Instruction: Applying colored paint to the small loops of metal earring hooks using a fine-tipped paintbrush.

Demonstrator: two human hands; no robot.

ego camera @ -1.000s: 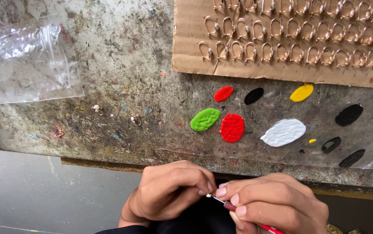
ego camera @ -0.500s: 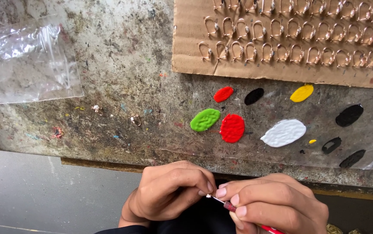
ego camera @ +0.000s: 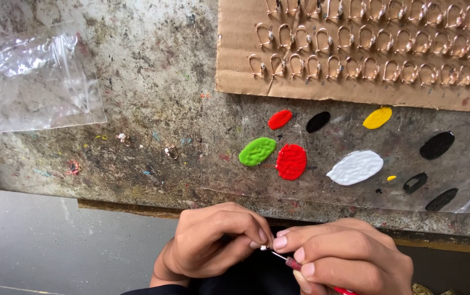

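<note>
We see a stained, mottled grey worktop (ego camera: 153,82) whose near edge crosses the lower part of the view. At its far right corner lies a flat sheet of brown cardboard (ego camera: 355,90) carrying rows of small copper-coloured wire hooks (ego camera: 355,68), pushed in side by side. At the far left corner lies a clear, crumpled plastic bag (ego camera: 38,82); we cannot tell whether it holds anything. Towards the near right edge a clear plastic sheet bears paint blobs: a white oval (ego camera: 356,167), a red oval (ego camera: 291,161), a green oval (ego camera: 257,151), several black patches (ego camera: 437,145), a yellow patch (ego camera: 377,117) and a smaller red patch (ego camera: 280,119). Two tiny metal pieces (ego camera: 171,152) lie loose near the middle of the worktop.

Below the near edge, our left hand (ego camera: 213,243) has its fingers curled together, thumb and forefinger pinched on a tiny pale metal piece (ego camera: 265,247). Our right hand (ego camera: 344,262) closes thumb, forefinger and middle finger around a thin red-handled needle tool (ego camera: 292,263), whose fine metal tip touches the pinched piece. The two hands meet fingertip to fingertip, just off the worktop's near edge.
</note>
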